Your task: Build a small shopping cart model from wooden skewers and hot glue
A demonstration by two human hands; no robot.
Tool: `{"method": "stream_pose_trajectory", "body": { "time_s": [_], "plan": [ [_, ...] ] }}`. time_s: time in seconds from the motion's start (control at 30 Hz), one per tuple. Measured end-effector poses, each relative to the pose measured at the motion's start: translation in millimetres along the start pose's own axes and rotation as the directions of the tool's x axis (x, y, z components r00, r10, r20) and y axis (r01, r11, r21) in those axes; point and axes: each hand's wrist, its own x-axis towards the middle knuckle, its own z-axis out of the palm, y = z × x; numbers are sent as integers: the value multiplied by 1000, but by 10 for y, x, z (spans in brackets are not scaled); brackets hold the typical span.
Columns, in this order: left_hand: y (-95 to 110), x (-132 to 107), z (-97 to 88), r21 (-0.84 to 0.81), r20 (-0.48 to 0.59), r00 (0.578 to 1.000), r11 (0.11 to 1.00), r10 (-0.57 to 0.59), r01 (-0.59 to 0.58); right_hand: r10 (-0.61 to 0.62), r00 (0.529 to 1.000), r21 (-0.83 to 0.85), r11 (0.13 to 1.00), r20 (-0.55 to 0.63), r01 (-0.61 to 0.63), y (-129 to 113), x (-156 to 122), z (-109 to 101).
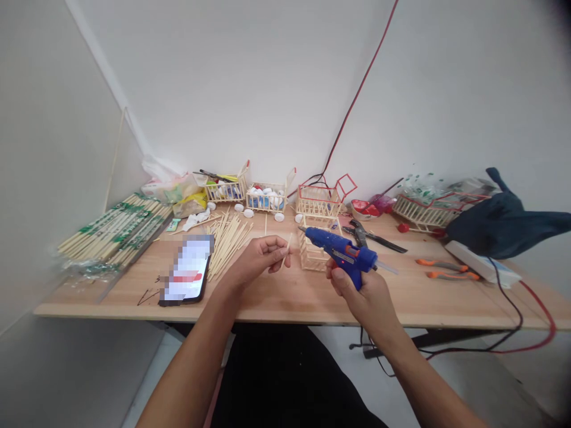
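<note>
Between the thumb and fingers of my left hand point(263, 258) is a short thin wooden stick point(288, 246), held nearly upright. My right hand point(363, 297) is wrapped around the handle of a blue glue gun point(339, 246). Its nozzle points left, close to the stick but apart from it, and a clear glue stick point(387, 267) juts from the back. Behind the gun stands a small frame of wooden sticks point(312, 261), partly hidden by it. Loose wooden sticks point(229, 241) lie in a spread pile left of my left hand.
A phone point(190, 270) lies at left, beside packed chopstick bundles point(120, 229). Small stick carts point(267, 199) line the wall. At right are black-handled pliers point(375, 238), orange-handled pliers point(448, 268), a white power strip point(482, 264), dark cloth point(499, 220) and trailing cables point(537, 303).
</note>
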Motion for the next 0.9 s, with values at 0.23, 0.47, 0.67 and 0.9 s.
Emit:
{"method": "stream_pose_trajectory", "body": {
  "time_s": [0.23, 0.47, 0.67, 0.9],
  "plan": [
    [17, -21, 4, -92, 35, 998, 995, 42, -39, 7, 1000, -100, 995, -11, -8, 12, 3, 0],
    [-84, 51, -68, -419, -174, 985, 905, 5, -79, 4, 1000, -14, 1000, 20, -4, 75, -86, -13],
    [-150, 75, -107, -483, -179, 983, 875, -51, -42, 59, 970, 26, 997, 237, -67, 69, -216, 41],
    [-96, 56, -82, -484, -182, 979, 875, -96, -4, 72, 962, -46, 997, 262, -62, 50, -260, 39]
  ]
}}
